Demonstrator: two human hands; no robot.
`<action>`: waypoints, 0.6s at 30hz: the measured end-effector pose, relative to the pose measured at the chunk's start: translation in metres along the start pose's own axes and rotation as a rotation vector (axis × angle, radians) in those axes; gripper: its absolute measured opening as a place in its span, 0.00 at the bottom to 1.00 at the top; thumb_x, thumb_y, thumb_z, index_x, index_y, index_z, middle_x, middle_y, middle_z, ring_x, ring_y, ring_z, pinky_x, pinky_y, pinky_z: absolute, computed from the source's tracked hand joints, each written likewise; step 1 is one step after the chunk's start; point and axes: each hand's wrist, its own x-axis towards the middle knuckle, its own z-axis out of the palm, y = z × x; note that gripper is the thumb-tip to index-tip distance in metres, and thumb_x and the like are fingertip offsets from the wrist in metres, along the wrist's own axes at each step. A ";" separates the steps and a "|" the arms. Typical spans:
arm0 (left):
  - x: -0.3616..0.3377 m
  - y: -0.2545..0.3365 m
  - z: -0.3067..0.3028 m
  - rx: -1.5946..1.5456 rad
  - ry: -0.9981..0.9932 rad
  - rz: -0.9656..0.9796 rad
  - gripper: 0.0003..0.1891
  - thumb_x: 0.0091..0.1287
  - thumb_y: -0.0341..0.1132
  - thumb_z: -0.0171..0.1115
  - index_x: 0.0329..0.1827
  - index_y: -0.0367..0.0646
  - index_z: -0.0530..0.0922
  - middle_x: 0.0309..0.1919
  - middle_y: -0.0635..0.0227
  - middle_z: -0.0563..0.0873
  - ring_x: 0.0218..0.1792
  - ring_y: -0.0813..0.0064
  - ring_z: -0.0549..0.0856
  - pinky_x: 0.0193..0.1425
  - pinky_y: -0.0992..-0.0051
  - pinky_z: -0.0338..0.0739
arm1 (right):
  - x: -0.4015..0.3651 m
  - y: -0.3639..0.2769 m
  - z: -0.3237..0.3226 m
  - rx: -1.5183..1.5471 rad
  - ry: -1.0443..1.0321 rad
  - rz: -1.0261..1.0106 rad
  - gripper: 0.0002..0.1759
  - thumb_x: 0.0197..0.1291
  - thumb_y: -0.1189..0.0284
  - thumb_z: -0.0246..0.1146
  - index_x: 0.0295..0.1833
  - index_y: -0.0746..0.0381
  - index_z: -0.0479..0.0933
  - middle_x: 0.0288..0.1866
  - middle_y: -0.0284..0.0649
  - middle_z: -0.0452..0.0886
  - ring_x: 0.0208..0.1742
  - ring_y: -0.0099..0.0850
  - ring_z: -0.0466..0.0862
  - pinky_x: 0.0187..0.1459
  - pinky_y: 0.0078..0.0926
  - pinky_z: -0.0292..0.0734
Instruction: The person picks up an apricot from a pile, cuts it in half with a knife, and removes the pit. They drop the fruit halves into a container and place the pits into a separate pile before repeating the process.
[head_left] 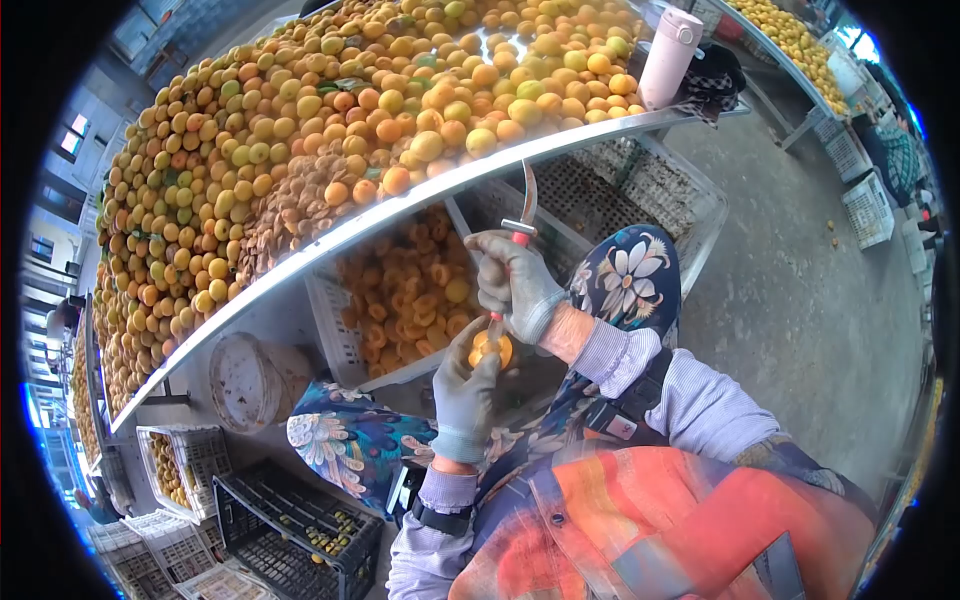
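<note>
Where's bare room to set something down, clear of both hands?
Best bet: the grey floor, bordered by the pale crate, right knee and right sleeve. Crowded: the table, heaped with fruit; the crate of halved fruit beyond the left hand and right hand; the left side, with bucket and black crate.

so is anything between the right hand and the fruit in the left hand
Yes: the knife's lower end projects from the right hand toward the fruit held in the left hand. Nothing else visible intervenes.
</note>
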 end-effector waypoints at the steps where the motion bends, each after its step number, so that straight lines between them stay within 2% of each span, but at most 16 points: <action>1: 0.003 -0.002 0.001 0.004 -0.006 -0.001 0.21 0.69 0.29 0.57 0.65 0.34 0.69 0.54 0.64 0.78 0.47 0.78 0.81 0.48 0.77 0.82 | 0.005 0.003 -0.008 0.067 -0.031 0.055 0.07 0.67 0.70 0.54 0.47 0.59 0.73 0.15 0.23 0.58 0.12 0.15 0.53 0.15 0.17 0.48; 3: 0.005 -0.007 0.003 0.055 -0.036 0.136 0.24 0.69 0.38 0.60 0.65 0.36 0.69 0.41 0.63 0.82 0.35 0.78 0.82 0.38 0.80 0.78 | 0.014 0.007 -0.022 0.138 -0.019 0.102 0.07 0.67 0.69 0.54 0.48 0.58 0.72 0.15 0.22 0.57 0.12 0.16 0.53 0.15 0.17 0.47; 4: 0.006 -0.007 0.004 0.056 -0.038 0.134 0.24 0.69 0.38 0.60 0.65 0.36 0.69 0.41 0.63 0.82 0.35 0.78 0.82 0.38 0.80 0.78 | 0.016 0.007 -0.023 0.158 -0.026 0.128 0.07 0.67 0.69 0.54 0.48 0.58 0.72 0.15 0.22 0.57 0.12 0.16 0.53 0.15 0.17 0.47; 7: 0.005 -0.007 0.004 0.044 -0.037 0.094 0.25 0.69 0.39 0.60 0.66 0.37 0.69 0.41 0.63 0.82 0.36 0.79 0.81 0.38 0.81 0.78 | 0.017 0.007 -0.026 0.180 -0.029 0.152 0.07 0.67 0.69 0.54 0.47 0.58 0.72 0.15 0.22 0.57 0.12 0.16 0.53 0.15 0.17 0.47; 9: 0.005 0.000 0.004 0.028 -0.086 0.076 0.22 0.70 0.29 0.57 0.66 0.35 0.68 0.55 0.65 0.77 0.47 0.79 0.80 0.49 0.77 0.81 | 0.015 0.003 -0.020 0.179 -0.034 0.146 0.06 0.67 0.69 0.54 0.46 0.57 0.72 0.15 0.23 0.58 0.12 0.16 0.54 0.15 0.17 0.47; 11: 0.008 -0.001 0.003 0.154 -0.042 0.055 0.22 0.70 0.29 0.57 0.66 0.35 0.68 0.56 0.65 0.77 0.47 0.80 0.79 0.50 0.78 0.79 | 0.006 -0.001 -0.006 -0.029 0.049 0.004 0.06 0.66 0.69 0.56 0.45 0.58 0.74 0.15 0.24 0.60 0.12 0.17 0.57 0.14 0.18 0.50; 12: 0.010 -0.001 0.004 0.273 0.003 0.031 0.21 0.70 0.28 0.57 0.65 0.34 0.68 0.56 0.65 0.76 0.48 0.80 0.79 0.51 0.79 0.78 | -0.005 -0.003 0.002 -0.084 -0.006 -0.022 0.06 0.66 0.69 0.57 0.44 0.58 0.76 0.16 0.26 0.63 0.12 0.17 0.60 0.13 0.17 0.53; 13: 0.012 -0.002 0.006 0.429 0.062 0.083 0.19 0.69 0.27 0.57 0.62 0.34 0.69 0.53 0.66 0.77 0.48 0.80 0.77 0.53 0.80 0.75 | -0.009 -0.003 0.004 -0.147 -0.071 -0.042 0.06 0.66 0.70 0.57 0.44 0.60 0.77 0.16 0.27 0.66 0.12 0.17 0.62 0.13 0.16 0.55; 15: 0.014 -0.003 0.008 0.413 0.035 0.224 0.17 0.68 0.25 0.55 0.60 0.33 0.71 0.49 0.67 0.78 0.48 0.80 0.77 0.55 0.80 0.72 | -0.009 -0.003 0.007 -0.229 -0.118 -0.089 0.07 0.66 0.70 0.57 0.44 0.59 0.78 0.17 0.27 0.68 0.12 0.17 0.63 0.13 0.16 0.55; 17: 0.021 -0.005 0.008 0.433 0.028 0.259 0.17 0.68 0.25 0.55 0.59 0.33 0.71 0.48 0.67 0.79 0.48 0.80 0.77 0.54 0.79 0.73 | -0.003 -0.008 0.007 -0.229 -0.107 -0.080 0.07 0.67 0.70 0.56 0.45 0.60 0.77 0.16 0.26 0.66 0.12 0.16 0.61 0.13 0.16 0.54; 18: 0.024 -0.003 0.008 0.447 0.030 0.281 0.16 0.68 0.25 0.54 0.58 0.33 0.71 0.47 0.67 0.79 0.48 0.80 0.76 0.54 0.79 0.73 | 0.003 -0.010 0.003 -0.107 -0.060 -0.028 0.07 0.67 0.70 0.56 0.45 0.60 0.77 0.16 0.25 0.64 0.12 0.16 0.60 0.13 0.16 0.53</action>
